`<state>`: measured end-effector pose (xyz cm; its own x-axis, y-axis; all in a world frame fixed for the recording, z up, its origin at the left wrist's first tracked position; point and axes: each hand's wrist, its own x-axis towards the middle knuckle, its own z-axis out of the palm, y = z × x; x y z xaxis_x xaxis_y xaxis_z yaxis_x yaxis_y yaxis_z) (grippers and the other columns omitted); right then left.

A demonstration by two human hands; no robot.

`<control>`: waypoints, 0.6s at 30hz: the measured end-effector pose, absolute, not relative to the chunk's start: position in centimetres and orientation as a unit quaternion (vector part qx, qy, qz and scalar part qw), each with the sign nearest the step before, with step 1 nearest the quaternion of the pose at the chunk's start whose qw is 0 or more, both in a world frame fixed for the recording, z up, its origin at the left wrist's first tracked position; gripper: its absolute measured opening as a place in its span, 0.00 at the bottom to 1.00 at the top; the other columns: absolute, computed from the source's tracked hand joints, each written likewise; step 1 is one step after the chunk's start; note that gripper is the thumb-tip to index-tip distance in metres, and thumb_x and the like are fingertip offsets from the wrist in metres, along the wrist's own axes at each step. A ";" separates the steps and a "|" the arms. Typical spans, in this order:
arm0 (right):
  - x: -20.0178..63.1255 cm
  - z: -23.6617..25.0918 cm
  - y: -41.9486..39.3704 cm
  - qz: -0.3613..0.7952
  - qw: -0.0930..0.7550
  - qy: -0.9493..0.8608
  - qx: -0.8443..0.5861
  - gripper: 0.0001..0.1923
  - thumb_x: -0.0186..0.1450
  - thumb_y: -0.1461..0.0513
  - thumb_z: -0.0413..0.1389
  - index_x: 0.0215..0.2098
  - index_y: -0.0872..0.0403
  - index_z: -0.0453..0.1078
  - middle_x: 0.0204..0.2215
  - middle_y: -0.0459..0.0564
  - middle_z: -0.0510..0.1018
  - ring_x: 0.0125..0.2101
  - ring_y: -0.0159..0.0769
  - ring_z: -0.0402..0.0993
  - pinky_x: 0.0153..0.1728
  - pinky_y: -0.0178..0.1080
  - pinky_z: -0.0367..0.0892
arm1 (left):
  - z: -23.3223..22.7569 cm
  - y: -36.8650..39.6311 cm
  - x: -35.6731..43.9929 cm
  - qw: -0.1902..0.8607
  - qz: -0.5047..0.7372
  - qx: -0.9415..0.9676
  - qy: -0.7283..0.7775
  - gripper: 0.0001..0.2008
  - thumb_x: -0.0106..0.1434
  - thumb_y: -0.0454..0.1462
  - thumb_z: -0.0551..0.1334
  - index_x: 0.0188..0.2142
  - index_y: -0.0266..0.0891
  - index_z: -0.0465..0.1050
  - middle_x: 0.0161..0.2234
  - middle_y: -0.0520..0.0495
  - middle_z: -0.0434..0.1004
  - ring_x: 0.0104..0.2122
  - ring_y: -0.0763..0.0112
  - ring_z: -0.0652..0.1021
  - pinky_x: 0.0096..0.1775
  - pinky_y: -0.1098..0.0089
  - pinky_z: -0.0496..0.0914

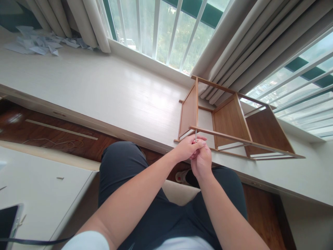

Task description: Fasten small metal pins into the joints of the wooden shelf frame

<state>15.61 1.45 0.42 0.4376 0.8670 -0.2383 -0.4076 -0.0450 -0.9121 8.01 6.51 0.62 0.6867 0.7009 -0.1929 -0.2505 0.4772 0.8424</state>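
Left hand [187,147]: closed, fingers [199,143] curled round a thin metal tool, pressed against the right hand.
Right hand [202,162]: closed just below and behind the left hand, fingers folded in; whether it also grips the tool cannot be told.
Metal tool [195,135]: thin, silvery, upright, sticking out above the left hand; top end touching the near rail of the wooden frame; lower part hidden inside the hands.
Wooden frame [229,121]: brown shelf unit lying on its side on the worktop, right of centre, open side toward the viewer; thin rails along its near and far edges, panels between forming compartments.
Near rail [234,138]: runs left to right just beyond the hands, slanting down toward the right.
Worktop [91,86]: long, pale, wide ledge beneath the window, carrying the frame.
Papers [36,43]: loose pale sheets heaped at the far left of the worktop, well apart from the hands.
Curtains [249,45]: pale grey, bunched behind the frame and at the far left.
Window [166,31]: white bars, greenery outside.
Legs [156,194]: dark trousers, near centre, under the forearms.
Floor [57,133]: dark wood, with a pale strip and thin wire lying on it at left.
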 end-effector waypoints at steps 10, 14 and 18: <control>15.3 0.6 1.5 0.499 0.662 -0.189 -0.526 0.21 0.57 0.49 0.67 0.26 0.52 0.63 0.15 0.34 0.56 0.15 0.22 0.50 0.15 0.27 0.49 | 0.6 6.6 7.9 0.790 0.277 0.458 0.298 0.20 0.65 0.44 0.64 0.54 0.38 0.74 0.15 0.60 0.59 0.14 0.78 0.61 0.17 0.78 0.59; 15.2 0.8 1.6 0.507 0.652 -0.194 -0.529 0.21 0.58 0.48 0.66 0.27 0.52 0.63 0.15 0.33 0.55 0.14 0.22 0.49 0.14 0.27 0.48 | 0.6 6.7 7.8 0.788 0.269 0.463 0.304 0.20 0.66 0.44 0.62 0.55 0.39 0.74 0.15 0.60 0.60 0.14 0.78 0.62 0.17 0.78 0.60; 15.2 0.7 1.6 0.502 0.642 -0.208 -0.540 0.23 0.61 0.45 0.63 0.28 0.51 0.62 0.15 0.33 0.54 0.14 0.23 0.49 0.14 0.28 0.47 | 0.6 6.8 7.8 0.776 0.275 0.476 0.310 0.21 0.65 0.46 0.63 0.54 0.39 0.75 0.16 0.58 0.63 0.14 0.78 0.64 0.17 0.77 0.61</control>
<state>15.25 1.58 0.68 0.4084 0.8703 -0.2752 -0.4204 -0.0882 -0.9031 7.77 6.81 0.57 0.6560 0.7221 -0.2197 -0.1311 0.3956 0.9090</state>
